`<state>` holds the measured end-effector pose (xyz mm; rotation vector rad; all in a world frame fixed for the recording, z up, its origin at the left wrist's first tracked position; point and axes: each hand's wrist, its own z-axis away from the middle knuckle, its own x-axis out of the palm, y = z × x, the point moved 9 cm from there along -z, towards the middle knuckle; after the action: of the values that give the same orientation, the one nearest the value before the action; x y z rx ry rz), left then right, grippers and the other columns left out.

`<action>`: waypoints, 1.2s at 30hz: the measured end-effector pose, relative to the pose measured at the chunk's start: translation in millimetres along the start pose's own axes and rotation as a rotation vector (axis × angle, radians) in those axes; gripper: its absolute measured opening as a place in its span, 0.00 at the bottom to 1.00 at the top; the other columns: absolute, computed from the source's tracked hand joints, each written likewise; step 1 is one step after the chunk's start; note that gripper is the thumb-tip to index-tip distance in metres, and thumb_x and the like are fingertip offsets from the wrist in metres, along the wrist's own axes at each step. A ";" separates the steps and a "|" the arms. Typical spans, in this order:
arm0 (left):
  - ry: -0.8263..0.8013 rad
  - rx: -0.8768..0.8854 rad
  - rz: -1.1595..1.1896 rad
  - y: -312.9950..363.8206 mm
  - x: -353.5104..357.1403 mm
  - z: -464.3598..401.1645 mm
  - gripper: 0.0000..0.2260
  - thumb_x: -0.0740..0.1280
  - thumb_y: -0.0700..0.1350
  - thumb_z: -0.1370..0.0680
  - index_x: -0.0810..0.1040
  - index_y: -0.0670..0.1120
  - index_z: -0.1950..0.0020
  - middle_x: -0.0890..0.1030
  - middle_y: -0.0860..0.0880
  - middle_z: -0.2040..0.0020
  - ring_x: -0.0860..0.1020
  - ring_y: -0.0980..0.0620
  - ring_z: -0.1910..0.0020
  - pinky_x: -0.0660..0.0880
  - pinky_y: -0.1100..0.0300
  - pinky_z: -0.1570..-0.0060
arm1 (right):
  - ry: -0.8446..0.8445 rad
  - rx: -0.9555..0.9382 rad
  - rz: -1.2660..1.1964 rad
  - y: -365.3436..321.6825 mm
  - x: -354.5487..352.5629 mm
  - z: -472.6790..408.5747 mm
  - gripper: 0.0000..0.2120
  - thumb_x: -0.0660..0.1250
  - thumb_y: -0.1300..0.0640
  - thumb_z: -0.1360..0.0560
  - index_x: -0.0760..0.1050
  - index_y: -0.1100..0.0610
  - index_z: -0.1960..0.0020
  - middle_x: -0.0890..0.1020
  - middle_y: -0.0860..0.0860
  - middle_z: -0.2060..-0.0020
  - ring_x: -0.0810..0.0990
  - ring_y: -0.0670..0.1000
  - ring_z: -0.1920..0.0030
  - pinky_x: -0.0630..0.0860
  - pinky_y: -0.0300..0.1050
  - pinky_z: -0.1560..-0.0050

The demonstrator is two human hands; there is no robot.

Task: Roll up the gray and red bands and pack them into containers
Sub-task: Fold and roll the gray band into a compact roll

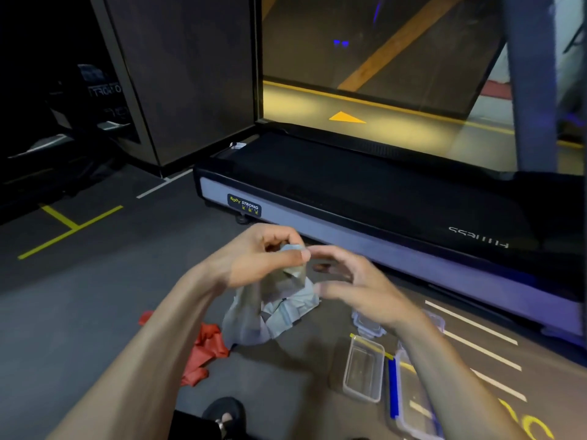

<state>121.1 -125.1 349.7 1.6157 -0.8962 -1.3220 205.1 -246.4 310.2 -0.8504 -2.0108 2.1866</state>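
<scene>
Currently left hand (254, 255) pinches the top of the gray stretchy fabric band (273, 309), tail dangling; right hand (346, 284) open, empty. Loose start: roll may unravel. Crumpled red band (203, 354) on floor, left of clear plastic container (363, 369).

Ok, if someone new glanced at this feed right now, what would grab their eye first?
Probably the two hands at centre: the left hand pinches the top of the gray band, which hangs crumpled toward the floor, with the right hand open beside it. Next, the red band lies in a heap on the floor lower left, and an empty clear container stands lower right, before the treadmill.
</scene>
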 end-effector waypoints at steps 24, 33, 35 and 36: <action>-0.194 -0.182 -0.654 -53.4 17.0 10.5 0.32 0.80 0.53 0.29 0.70 0.53 0.28 0.77 0.54 0.39 0.77 0.55 0.42 0.73 0.61 0.39 | 0.242 -0.027 0.185 -4.7 -41.1 12.3 0.08 0.72 0.54 0.21 0.85 0.50 0.59 0.84 0.46 0.59 0.83 0.43 0.58 0.76 0.41 0.54; -0.099 -0.026 -0.090 -24.4 41.3 0.2 0.12 0.76 0.41 0.24 0.78 0.44 0.43 0.83 0.45 0.48 0.82 0.48 0.49 0.77 0.48 0.40 | 0.116 -0.008 0.054 -17.3 -12.7 4.0 0.07 0.70 0.58 0.20 0.83 0.59 0.55 0.80 0.51 0.68 0.76 0.45 0.69 0.71 0.40 0.69; -0.086 -0.065 0.044 -27.1 36.4 0.0 0.07 0.74 0.39 0.23 0.78 0.42 0.48 0.83 0.43 0.54 0.80 0.48 0.55 0.75 0.46 0.50 | 0.076 0.031 -0.047 -12.3 -13.2 5.4 0.03 0.72 0.58 0.21 0.83 0.57 0.50 0.87 0.55 0.60 0.81 0.49 0.63 0.75 0.44 0.64; -0.076 -0.086 0.071 -27.7 32.4 0.4 0.07 0.74 0.41 0.23 0.79 0.42 0.48 0.82 0.45 0.55 0.79 0.49 0.56 0.74 0.48 0.54 | 0.058 0.060 -0.097 -6.5 -15.1 6.4 0.03 0.72 0.58 0.21 0.83 0.55 0.48 0.87 0.57 0.57 0.82 0.52 0.62 0.76 0.46 0.63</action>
<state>127.2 -143.7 311.9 1.4629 -0.9214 -1.3620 213.0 -257.1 321.7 -0.7825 -1.9076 2.1342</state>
